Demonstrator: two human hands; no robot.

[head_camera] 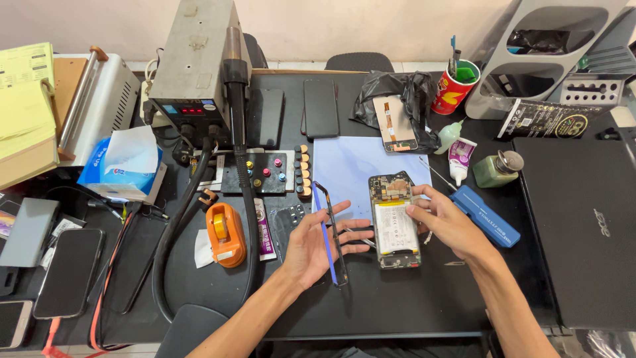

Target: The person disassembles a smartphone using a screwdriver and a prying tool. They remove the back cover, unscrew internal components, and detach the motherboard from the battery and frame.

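An opened phone body [395, 220] lies face down on the black mat, its battery and circuit board showing. My right hand [447, 222] rests on its right edge with fingers on the battery. My left hand [317, 246] holds a thin dark phone frame [331, 232] on edge, with a blue strip along it, just left of the phone body. A light blue sheet [348, 166] lies under the phone's top end.
A hot-air station [195, 63] with a thick hose stands at the back left. An orange tape dispenser [225, 233], glue tubes [458, 159], a blue tool case [487, 215], a green bottle [497, 169], a laptop [583, 225] and several phones [66, 272] surround the work spot.
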